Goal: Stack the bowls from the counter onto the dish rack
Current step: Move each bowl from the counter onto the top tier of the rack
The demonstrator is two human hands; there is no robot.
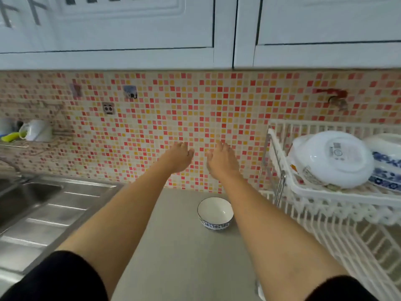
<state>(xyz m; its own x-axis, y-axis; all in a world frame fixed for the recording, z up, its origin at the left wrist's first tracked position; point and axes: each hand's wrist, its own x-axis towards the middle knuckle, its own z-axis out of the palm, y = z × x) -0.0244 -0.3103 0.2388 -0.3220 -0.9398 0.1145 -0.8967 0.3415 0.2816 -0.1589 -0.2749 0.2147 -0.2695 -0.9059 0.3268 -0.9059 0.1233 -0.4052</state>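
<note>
A small white bowl with a blue patterned band [215, 213] stands upright on the grey counter [173, 246], between my two forearms. My left hand [179, 157] and my right hand [221, 161] are stretched forward above the counter near the tiled wall, palms down, fingers loosely apart and holding nothing. The bowl lies below and behind both hands. On the right stands the white two-tier dish rack [308, 193]. Its upper tier holds a large white bowl [332, 159] turned upside down and tilted, with blue-and-white patterned bowls [386, 164] beside it at the frame edge.
A steel sink and draining board [43, 205] fill the left side. A shelf with a white cup and a green item [32, 131] hangs on the mosaic wall at left. White wall cabinets [130, 29] overhang the counter. The rack's lower tier [347, 246] reaches toward me at right.
</note>
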